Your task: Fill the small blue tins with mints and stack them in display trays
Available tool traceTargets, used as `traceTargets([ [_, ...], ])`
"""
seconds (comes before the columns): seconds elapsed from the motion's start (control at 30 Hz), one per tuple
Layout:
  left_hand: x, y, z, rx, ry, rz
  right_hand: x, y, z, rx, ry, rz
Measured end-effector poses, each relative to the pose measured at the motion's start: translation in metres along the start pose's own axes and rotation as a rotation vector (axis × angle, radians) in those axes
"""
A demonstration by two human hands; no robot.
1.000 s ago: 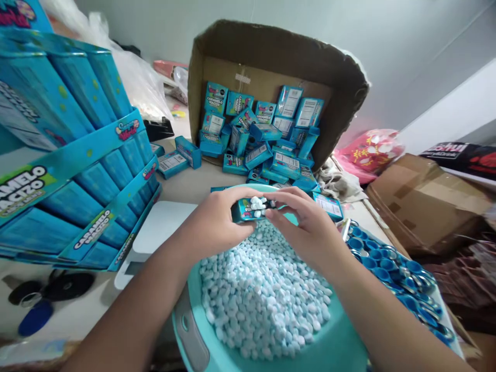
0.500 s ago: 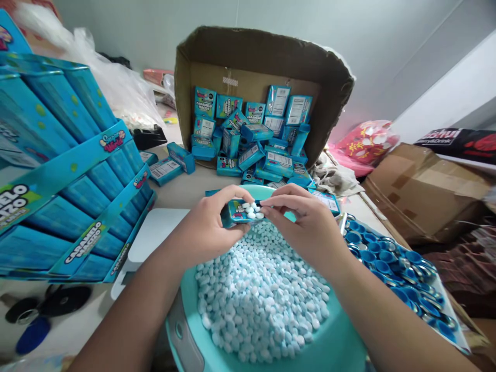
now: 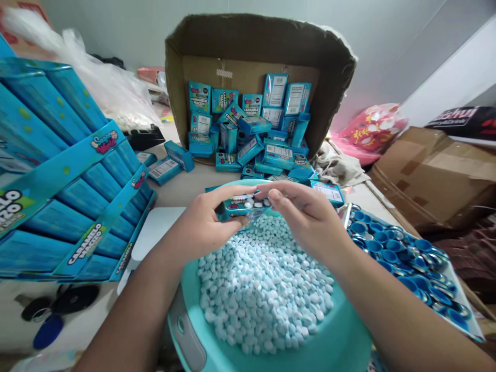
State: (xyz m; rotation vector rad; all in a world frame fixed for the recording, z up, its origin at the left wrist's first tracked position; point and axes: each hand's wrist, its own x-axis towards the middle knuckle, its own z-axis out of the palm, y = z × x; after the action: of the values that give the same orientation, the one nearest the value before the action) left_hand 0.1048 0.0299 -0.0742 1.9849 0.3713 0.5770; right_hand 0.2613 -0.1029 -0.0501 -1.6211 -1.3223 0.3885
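Note:
My left hand (image 3: 209,222) grips a small blue candy box (image 3: 237,205) between thumb and fingers, above a turquoise tub (image 3: 351,336). White candies (image 3: 258,203) show at the box's opening, on its right side. At that opening is my right hand (image 3: 306,212), its index finger touching the candies or the box edge. Its fingers are curled with the thumb drawn close; whether they pinch anything is hidden. Below both hands, a heap of pale blue and white candies (image 3: 267,289) fills much of the tub.
Behind the tub, a cardboard carton (image 3: 248,36) on its side holds several blue candy boxes (image 3: 279,155). A display of blue boxes (image 3: 73,206) stands left, beside a white flat device (image 3: 155,227). On the right are a tray of blue-and-metal ring-like pieces (image 3: 406,263) and a brown carton (image 3: 422,181).
The candy box has tilted, and its candies sit lower at the opening. My right thumb has lifted from the candies, and the right fingers have shifted along the box's end. The view has moved slightly.

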Motion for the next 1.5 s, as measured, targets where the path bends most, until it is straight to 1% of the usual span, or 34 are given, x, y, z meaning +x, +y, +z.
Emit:
traceTargets([
  [0.13, -0.001, 0.001, 0.000, 0.016, 0.016, -0.052, 0.001, 0.004, 0.000, -0.020, 0.060, 0.000],
  [0.23, -0.001, 0.003, 0.000, 0.042, 0.014, -0.046, 0.000, 0.008, 0.000, -0.030, 0.038, 0.014],
  [0.33, -0.001, 0.002, -0.001, 0.090, 0.066, -0.054, 0.000, 0.009, -0.001, -0.026, 0.017, 0.056],
  [0.4, -0.001, 0.002, -0.001, 0.109, 0.080, -0.067, 0.001, 0.008, -0.001, -0.049, 0.031, 0.080],
  [0.5, -0.002, 0.002, -0.001, 0.122, 0.034, -0.056, 0.002, 0.004, -0.001, -0.105, 0.061, 0.086],
  [0.63, -0.002, 0.005, -0.001, 0.111, -0.023, -0.011, 0.002, 0.000, 0.000, -0.131, 0.018, 0.049],
  [0.77, -0.002, 0.005, -0.001, 0.099, -0.024, -0.011, 0.000, 0.000, -0.001, -0.116, 0.021, 0.013],
  [0.93, -0.001, 0.006, -0.001, 0.072, -0.044, -0.051, 0.000, 0.000, -0.003, -0.052, 0.044, 0.018],
  [1.07, -0.001, 0.008, -0.001, 0.100, 0.005, -0.087, -0.001, -0.001, -0.004, -0.048, 0.064, -0.006],
  [1.13, -0.001, 0.008, -0.001, 0.099, 0.035, -0.123, -0.002, -0.003, -0.005, -0.046, 0.034, -0.063],
  [1.23, -0.001, 0.007, -0.001, 0.067, 0.047, -0.156, -0.003, -0.006, -0.006, -0.074, -0.076, -0.144],
  [1.33, -0.001, 0.006, -0.001, 0.070, 0.037, -0.163, -0.003, -0.006, -0.005, -0.129, -0.165, -0.140],
  [1.4, -0.002, 0.005, -0.001, 0.095, 0.023, -0.162, -0.003, -0.005, -0.005, -0.140, -0.161, -0.118],
  [1.5, -0.002, 0.005, -0.001, 0.107, 0.026, -0.148, -0.002, -0.002, -0.005, -0.137, -0.112, -0.087],
])
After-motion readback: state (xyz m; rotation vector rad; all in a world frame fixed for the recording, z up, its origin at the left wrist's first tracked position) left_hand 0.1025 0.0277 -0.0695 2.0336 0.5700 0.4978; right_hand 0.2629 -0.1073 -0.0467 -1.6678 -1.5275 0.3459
